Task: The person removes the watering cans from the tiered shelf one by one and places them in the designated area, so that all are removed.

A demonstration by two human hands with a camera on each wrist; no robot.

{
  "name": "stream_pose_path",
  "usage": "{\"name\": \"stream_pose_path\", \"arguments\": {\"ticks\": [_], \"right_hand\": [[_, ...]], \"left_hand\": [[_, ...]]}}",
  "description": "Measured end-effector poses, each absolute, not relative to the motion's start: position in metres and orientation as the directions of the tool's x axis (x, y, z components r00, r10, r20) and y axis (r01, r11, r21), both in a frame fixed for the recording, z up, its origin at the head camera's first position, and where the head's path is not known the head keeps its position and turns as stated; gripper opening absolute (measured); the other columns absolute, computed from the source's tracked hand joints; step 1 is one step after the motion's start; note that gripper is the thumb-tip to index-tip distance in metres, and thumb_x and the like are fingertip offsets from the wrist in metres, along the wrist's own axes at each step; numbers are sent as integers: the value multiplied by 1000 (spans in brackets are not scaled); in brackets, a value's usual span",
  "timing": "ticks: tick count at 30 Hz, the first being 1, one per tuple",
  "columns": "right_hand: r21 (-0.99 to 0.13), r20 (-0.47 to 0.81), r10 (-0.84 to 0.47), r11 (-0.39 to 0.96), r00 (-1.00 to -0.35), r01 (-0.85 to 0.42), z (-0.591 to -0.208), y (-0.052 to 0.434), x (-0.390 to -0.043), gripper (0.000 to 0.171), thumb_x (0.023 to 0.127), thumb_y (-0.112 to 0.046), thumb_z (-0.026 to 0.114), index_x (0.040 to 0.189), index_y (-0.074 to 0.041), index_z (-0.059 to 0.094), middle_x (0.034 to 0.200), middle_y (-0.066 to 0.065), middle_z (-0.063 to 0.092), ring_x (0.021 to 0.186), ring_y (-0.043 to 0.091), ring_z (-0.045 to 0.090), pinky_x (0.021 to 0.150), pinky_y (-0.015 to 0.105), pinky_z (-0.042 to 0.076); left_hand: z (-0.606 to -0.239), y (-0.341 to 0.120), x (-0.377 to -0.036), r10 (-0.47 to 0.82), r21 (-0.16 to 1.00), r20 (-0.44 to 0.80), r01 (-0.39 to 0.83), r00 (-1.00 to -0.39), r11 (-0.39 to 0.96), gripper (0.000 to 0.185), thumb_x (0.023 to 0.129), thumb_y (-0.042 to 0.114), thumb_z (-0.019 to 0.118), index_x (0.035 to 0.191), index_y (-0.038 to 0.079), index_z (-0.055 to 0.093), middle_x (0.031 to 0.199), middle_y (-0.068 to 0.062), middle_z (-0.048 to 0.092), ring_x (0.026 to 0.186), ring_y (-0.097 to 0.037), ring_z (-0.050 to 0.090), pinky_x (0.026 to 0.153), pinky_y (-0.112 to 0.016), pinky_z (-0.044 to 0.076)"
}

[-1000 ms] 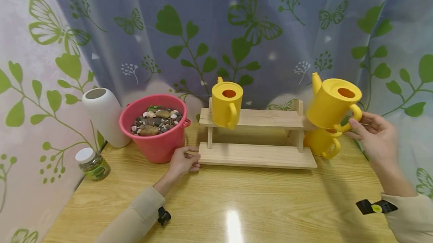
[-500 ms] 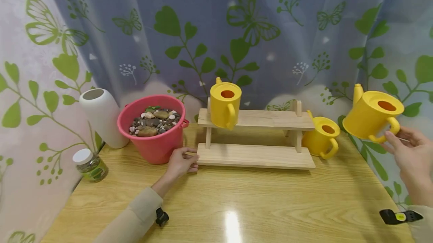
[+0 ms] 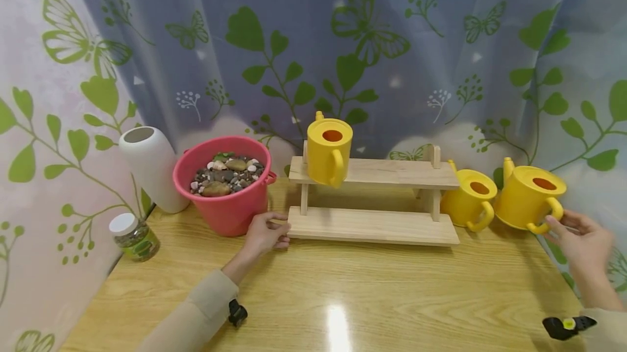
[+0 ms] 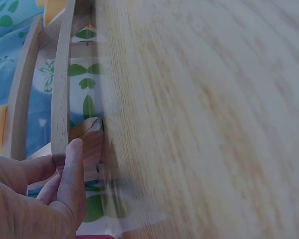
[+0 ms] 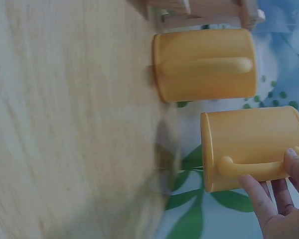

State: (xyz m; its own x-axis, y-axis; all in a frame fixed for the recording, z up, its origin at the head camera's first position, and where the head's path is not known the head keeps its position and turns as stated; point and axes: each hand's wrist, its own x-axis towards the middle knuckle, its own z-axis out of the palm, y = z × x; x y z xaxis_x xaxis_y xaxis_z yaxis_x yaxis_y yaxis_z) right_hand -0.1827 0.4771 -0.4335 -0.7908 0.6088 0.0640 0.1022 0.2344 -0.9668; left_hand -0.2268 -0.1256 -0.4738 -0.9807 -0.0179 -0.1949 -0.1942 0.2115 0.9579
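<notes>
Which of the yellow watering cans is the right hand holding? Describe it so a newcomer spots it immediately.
Start at the wooden shelf. Right of it, two yellow cans sit together; it is the outer can, by the table's right edge. Only it has the right hand on its handle.

Jar [image 3: 134,237] label too small

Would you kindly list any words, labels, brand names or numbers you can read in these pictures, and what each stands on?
No text can be read anywhere.
Small jar: green label, too small and blurred to read.
Yellow watering cans, pink bucket, white vase, wooden shelf: no writing visible.
Curtain: leaves and butterflies only, no words.
</notes>
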Motion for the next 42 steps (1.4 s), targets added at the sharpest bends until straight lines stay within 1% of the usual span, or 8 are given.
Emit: {"name": "stream_pose_path", "arguments": {"ticks": [9, 14, 25, 28, 31, 33, 37, 42], "right_hand": [[-999, -14, 564, 16, -826, 28, -458, 481, -191, 23, 97, -7, 74, 94, -30, 72, 80, -19, 65, 66, -5, 68, 54, 13, 61], [-998, -50, 531, -65, -846, 18, -464, 484, -196, 21, 94, -8, 78, 91, -28, 74, 80, -15, 68, 67, 0, 70, 55, 20, 64], [-1000, -21, 510, -7, -860, 20, -473, 489, -200, 19, 94, -12, 79, 94, -30, 74, 82, -18, 69, 69, -3, 70, 59, 15, 63], [-989, 31, 539, 136, -842, 50, -470, 488, -195, 16, 98, -18, 76, 110, -28, 75, 82, -26, 66, 71, -10, 66, 58, 9, 59], [-943, 103, 605, 312, -789, 116, -461, 480, -189, 31, 101, -26, 72, 131, -22, 71, 85, -36, 60, 75, -18, 59, 59, 1, 52], [-922, 144, 625, 366, -767, 126, -452, 471, -186, 37, 101, -27, 72, 136, -18, 69, 86, -38, 59, 78, -19, 56, 60, -1, 49], [-923, 233, 574, 384, -785, 7, -428, 443, -183, 21, 100, -18, 73, 119, -26, 73, 91, -34, 65, 77, -15, 62, 63, 0, 53], [-922, 335, 415, 330, -846, -203, -408, 399, -189, 25, 97, -6, 74, 112, -26, 75, 98, -24, 72, 78, -9, 70, 66, 6, 60]], "left_hand": [[-474, -126, -227, -14, 956, -182, -180, -983, 232, 31, 99, 4, 72, 128, -6, 69, 100, -23, 74, 70, -19, 76, 70, -41, 71], [-473, -125, -226, -18, 955, -196, -195, -980, 224, 30, 100, 4, 71, 128, -5, 69, 101, -23, 74, 70, -18, 75, 71, -40, 71], [-474, -124, -226, -25, 954, -199, -200, -980, 222, 28, 99, 3, 71, 127, -4, 70, 103, -23, 74, 69, -17, 74, 71, -39, 71], [-473, -125, -226, -24, 956, -196, -196, -980, 220, 28, 100, 3, 71, 127, -5, 70, 103, -23, 74, 69, -17, 74, 72, -40, 71], [-474, -127, -226, -22, 955, -194, -194, -981, 222, 29, 100, 4, 71, 127, -5, 70, 103, -23, 74, 69, -17, 75, 73, -41, 71], [-474, -127, -226, -22, 955, -195, -195, -981, 222, 29, 100, 4, 71, 127, -5, 70, 103, -23, 74, 70, -18, 75, 73, -40, 71], [-473, -126, -226, -20, 956, -191, -191, -981, 223, 29, 100, 3, 71, 127, -5, 69, 101, -22, 73, 69, -18, 75, 72, -40, 71], [-472, -126, -225, -10, 956, -193, -190, -981, 224, 29, 100, 4, 71, 127, -6, 69, 100, -22, 73, 70, -18, 75, 71, -40, 71]]}}
